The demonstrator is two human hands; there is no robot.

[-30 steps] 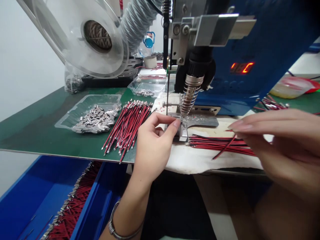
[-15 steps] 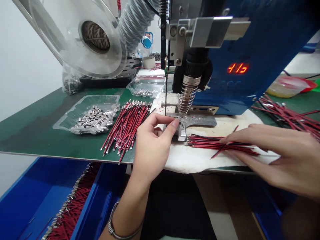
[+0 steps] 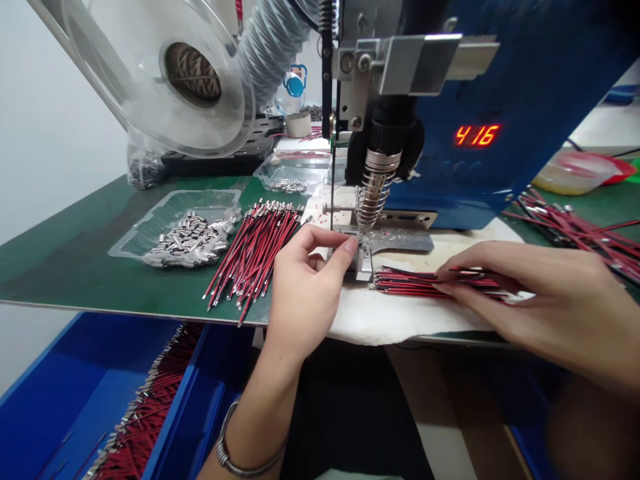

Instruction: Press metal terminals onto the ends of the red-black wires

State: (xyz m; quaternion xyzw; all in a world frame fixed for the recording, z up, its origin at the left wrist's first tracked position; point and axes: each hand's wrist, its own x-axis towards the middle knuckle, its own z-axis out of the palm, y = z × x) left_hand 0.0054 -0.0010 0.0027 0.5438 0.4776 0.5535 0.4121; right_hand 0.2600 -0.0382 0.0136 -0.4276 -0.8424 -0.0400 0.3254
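Note:
My left hand (image 3: 310, 287) pinches at the small metal fixture (image 3: 364, 260) under the machine's spring-wrapped head (image 3: 379, 183); whatever lies between its thumb and forefinger is too small to make out. On the white cloth (image 3: 390, 320), red and black wires (image 3: 405, 283) lie in a bundle, their tips toward the fixture. My right hand (image 3: 540, 300) closes thumb and fingertips on this bundle from the right, hiding part of it. Left of my left hand, a pile of red and black wires with metal ends (image 3: 260, 250) rests on the green table (image 3: 60, 267).
Clear plastic trays (image 3: 133, 233) hold small metal parts. A blue machine (image 3: 450, 180) with a lit red display rises at the right. More wires (image 3: 575, 227) lie beyond my right hand. Below the table edge, a blue bin (image 3: 50, 387) holds many wired pieces. A clear reel (image 3: 115, 87) stands upper left.
My right hand's fingers have drawn together on the bundle. The wire that lay crosswise over it no longer shows there. The display digits have changed. My left hand stays in place.

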